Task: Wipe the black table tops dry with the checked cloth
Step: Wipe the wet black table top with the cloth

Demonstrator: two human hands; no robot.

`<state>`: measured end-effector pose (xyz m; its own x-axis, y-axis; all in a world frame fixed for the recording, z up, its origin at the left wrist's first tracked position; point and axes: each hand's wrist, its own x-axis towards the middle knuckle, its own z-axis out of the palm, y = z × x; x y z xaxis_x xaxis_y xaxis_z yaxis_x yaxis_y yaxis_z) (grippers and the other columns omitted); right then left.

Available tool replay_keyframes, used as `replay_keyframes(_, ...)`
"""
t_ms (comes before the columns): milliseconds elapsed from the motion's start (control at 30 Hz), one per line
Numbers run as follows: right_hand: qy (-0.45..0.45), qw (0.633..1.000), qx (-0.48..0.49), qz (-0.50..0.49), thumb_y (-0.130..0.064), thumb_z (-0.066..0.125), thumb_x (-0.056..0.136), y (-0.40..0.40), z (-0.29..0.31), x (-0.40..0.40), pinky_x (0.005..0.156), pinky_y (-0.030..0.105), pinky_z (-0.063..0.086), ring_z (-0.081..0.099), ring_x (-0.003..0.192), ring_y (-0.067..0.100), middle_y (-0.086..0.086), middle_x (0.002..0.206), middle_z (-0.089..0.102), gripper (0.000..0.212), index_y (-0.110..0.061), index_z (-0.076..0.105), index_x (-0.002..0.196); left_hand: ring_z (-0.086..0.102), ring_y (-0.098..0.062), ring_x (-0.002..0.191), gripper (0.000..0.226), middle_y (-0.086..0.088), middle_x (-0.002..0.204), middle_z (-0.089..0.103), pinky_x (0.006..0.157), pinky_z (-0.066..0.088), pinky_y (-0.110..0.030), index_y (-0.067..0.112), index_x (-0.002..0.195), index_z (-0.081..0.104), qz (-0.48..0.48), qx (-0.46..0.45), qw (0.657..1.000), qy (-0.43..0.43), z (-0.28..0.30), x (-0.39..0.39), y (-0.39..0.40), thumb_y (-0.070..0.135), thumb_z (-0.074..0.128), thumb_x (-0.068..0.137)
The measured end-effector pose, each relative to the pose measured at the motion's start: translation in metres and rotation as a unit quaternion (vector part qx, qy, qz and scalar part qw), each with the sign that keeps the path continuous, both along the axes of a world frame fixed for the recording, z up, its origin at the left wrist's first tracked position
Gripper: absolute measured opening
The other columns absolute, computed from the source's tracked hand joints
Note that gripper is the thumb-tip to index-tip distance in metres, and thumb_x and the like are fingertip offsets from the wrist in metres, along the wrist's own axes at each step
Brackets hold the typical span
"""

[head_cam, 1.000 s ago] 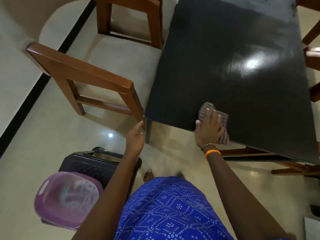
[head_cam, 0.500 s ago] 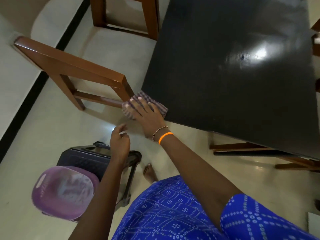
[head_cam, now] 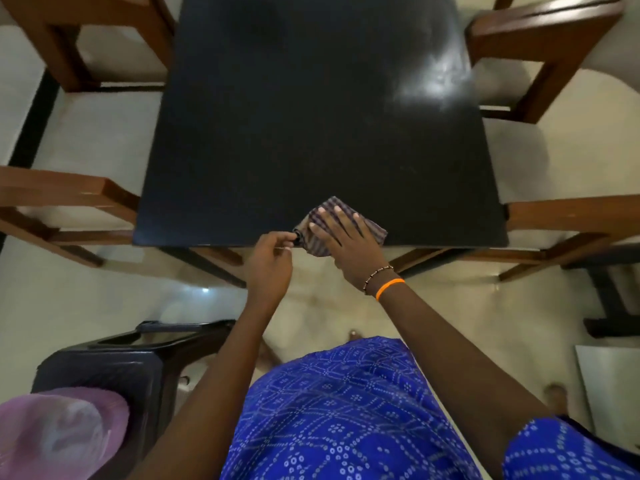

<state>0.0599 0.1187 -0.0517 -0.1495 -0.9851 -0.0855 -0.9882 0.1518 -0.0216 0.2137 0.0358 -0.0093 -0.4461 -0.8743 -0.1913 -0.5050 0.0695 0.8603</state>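
Observation:
The black table top (head_cam: 311, 116) fills the upper middle of the head view, glossy, with a light glare at its far right. The checked cloth (head_cam: 332, 205), folded small, lies on the table's near edge, a little right of centre. My right hand (head_cam: 346, 244) presses flat on the cloth with its fingers spread, hiding most of it. My left hand (head_cam: 270, 265) is just off the table's edge, its fingertips pinched together at the cloth's left corner, where a small dark bit shows.
Wooden chairs stand around the table: near left (head_cam: 69, 199), near right (head_cam: 571, 213), far left (head_cam: 69, 22) and far right (head_cam: 540, 26). A black stool (head_cam: 138, 358) with a pink basket (head_cam: 59, 434) is at my lower left. The floor is pale tile.
My right hand slid the cloth along the near edge, to the left corner and then back toward the middle. My left hand came up to the cloth's corner. The view now faces the table squarely.

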Motion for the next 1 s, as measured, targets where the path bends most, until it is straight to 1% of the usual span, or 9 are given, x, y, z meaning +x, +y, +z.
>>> replay_keyframes(233, 0.019, 0.997, 0.036, -0.071, -0.013, 0.066, 0.078, 0.092, 0.000, -0.099, 0.117, 0.048, 0.006, 0.007, 0.147, 0.031, 0.006, 0.159, 0.010, 0.089, -0.023, 0.014, 0.149, 0.053, 0.005, 0.078, 0.024, 0.005, 0.097, 0.059, 0.068, 0.038, 0.003, 0.016, 0.098, 0.065, -0.102, -0.033, 0.994, -0.024, -0.006, -0.085, 0.059, 0.001, 0.051, 0.086)
replay_keyframes(367, 0.033, 0.995, 0.013, -0.099, -0.006, 0.044, 0.084, 0.137, 0.007, -0.144, 0.114, 0.051, 0.020, 0.023, 0.143, 0.035, 0.011, 0.154, 0.027, 0.064, -0.019, 0.031, 0.145, 0.053, 0.007, 0.080, 0.023, 0.007, 0.097, 0.058, 0.069, 0.036, 0.005, 0.016, 0.099, 0.066, -0.137, -0.026, 0.990, -0.033, -0.006, -0.120, 0.085, 0.003, 0.050, 0.088)
replay_keyframes(467, 0.024, 0.990, -0.002, -0.136, 0.003, 0.041, 0.079, 0.163, 0.010, -0.167, 0.112, 0.051, 0.026, 0.025, 0.142, 0.035, 0.011, 0.153, 0.030, 0.067, -0.017, 0.036, 0.143, 0.054, 0.005, 0.081, 0.021, 0.008, 0.097, 0.059, 0.070, 0.039, 0.002, 0.017, 0.098, 0.066, -0.160, -0.036, 0.986, -0.039, -0.005, -0.137, 0.095, 0.005, 0.050, 0.089)
replay_keyframes(567, -0.021, 0.986, -0.006, -0.167, 0.012, 0.056, 0.075, 0.182, 0.013, -0.183, 0.114, 0.045, 0.025, 0.014, 0.145, 0.033, 0.010, 0.156, 0.020, 0.081, -0.014, 0.028, 0.146, 0.055, 0.002, 0.081, 0.020, 0.008, 0.097, 0.059, 0.068, 0.041, 0.000, 0.018, 0.097, 0.065, -0.160, -0.047, 0.985, -0.045, -0.004, -0.146, 0.097, 0.006, 0.051, 0.089)
replay_keyframes(633, -0.113, 0.971, -0.028, -0.209, 0.010, 0.065, 0.073, 0.191, 0.019, -0.189, 0.116, 0.041, 0.026, 0.016, 0.145, 0.032, 0.011, 0.156, 0.021, 0.083, -0.010, 0.029, 0.144, 0.056, -0.001, 0.081, 0.020, 0.007, 0.097, 0.060, 0.068, 0.041, -0.003, 0.018, 0.096, 0.066, -0.143, -0.065, 0.986, -0.051, -0.004, -0.145, 0.094, 0.006, 0.052, 0.089)
replay_keyframes(700, -0.250, 0.916, -0.092, -0.300, 0.007, 0.068, 0.074, 0.191, 0.027, -0.185, 0.115, 0.037, 0.029, 0.027, 0.141, 0.032, 0.012, 0.154, 0.025, 0.080, -0.010, 0.032, 0.143, 0.057, -0.006, 0.087, 0.019, 0.004, 0.099, 0.061, 0.070, 0.039, -0.006, 0.017, 0.097, 0.065, -0.115, -0.087, 0.987, -0.065, -0.005, -0.140, 0.089, 0.006, 0.052, 0.089)
replay_keyframes(767, -0.269, 0.889, -0.179, -0.325, 0.001, 0.061, 0.081, 0.173, 0.033, -0.172, 0.111, 0.036, 0.030, 0.032, 0.138, 0.033, 0.015, 0.152, 0.028, 0.070, -0.009, 0.031, 0.143, 0.056, -0.013, 0.095, 0.022, 0.000, 0.104, 0.062, 0.069, 0.035, -0.007, 0.017, 0.102, 0.063, -0.072, -0.114, 0.987, -0.091, -0.008, -0.132, 0.081, 0.005, 0.052, 0.088)
replay_keyframes(867, -0.207, 0.936, -0.135, -0.250, -0.019, 0.052, 0.088, 0.107, 0.032, -0.133, 0.111, 0.044, 0.028, 0.017, 0.144, 0.032, 0.011, 0.157, 0.016, 0.071, -0.018, 0.016, 0.149, 0.049, -0.019, 0.102, 0.031, -0.004, 0.111, 0.061, 0.073, 0.031, -0.013, 0.016, 0.113, 0.059, -0.015, -0.140, 0.981, -0.130, -0.007, -0.122, 0.071, 0.002, 0.052, 0.086)
replay_keyframes(1000, -0.137, 0.986, 0.031, -0.094, -0.047, 0.033, 0.095, 0.022, 0.006, -0.080, 0.113, 0.062, -0.002, -0.010, 0.146, 0.033, 0.003, 0.160, -0.005, 0.061, -0.036, 0.003, 0.148, 0.045, -0.025, 0.107, 0.037, -0.009, 0.117, 0.056, 0.082, 0.035, -0.027, 0.012, 0.119, 0.053, 0.007, -0.151, 0.973, -0.173, -0.004, -0.114, 0.065, -0.001, 0.050, 0.085)
